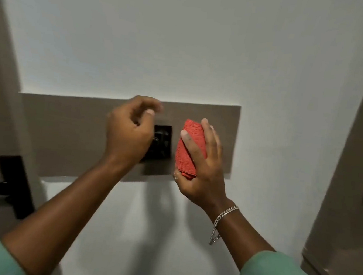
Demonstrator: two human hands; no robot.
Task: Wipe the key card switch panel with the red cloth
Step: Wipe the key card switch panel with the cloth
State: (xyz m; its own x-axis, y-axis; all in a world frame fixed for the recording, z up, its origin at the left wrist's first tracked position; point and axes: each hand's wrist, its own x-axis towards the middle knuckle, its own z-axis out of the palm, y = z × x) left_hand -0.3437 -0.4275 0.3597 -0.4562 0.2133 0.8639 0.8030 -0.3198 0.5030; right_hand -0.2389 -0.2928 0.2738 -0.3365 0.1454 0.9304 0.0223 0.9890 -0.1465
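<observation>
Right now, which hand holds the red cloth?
The right hand, the one with the chain bracelet, grips the folded red cloth beside the black switch panel. The left hand is at the panel, without cloth.

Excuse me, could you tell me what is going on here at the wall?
A person is about to clean a black switch panel set in a brown strip on a white wall. The right hand holds a folded red cloth just right of the panel, not on it. The left hand is curled in front of the panel's left part, hiding it; whether it grips anything there cannot be told. A black door handle shows at the far left.
</observation>
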